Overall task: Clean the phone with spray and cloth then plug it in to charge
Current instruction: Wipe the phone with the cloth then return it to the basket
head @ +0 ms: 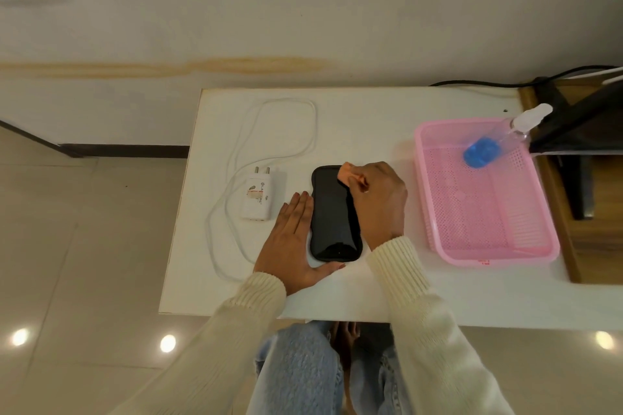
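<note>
I see a black phone (335,214) lying flat mid-table (371,111). My left hand (291,239) lies spread flat against its left edge. My right hand (377,199) pinches a peach cloth (347,173) onto the phone's top-right corner. White charger (257,195) w/ cable (269,118) lies left; spray bottle (499,136) leans in the pink basket (438,212) at right.

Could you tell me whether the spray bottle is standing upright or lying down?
Lying down: the spray bottle rests tilted in the pink basket, its nozzle over the far rim.
</note>
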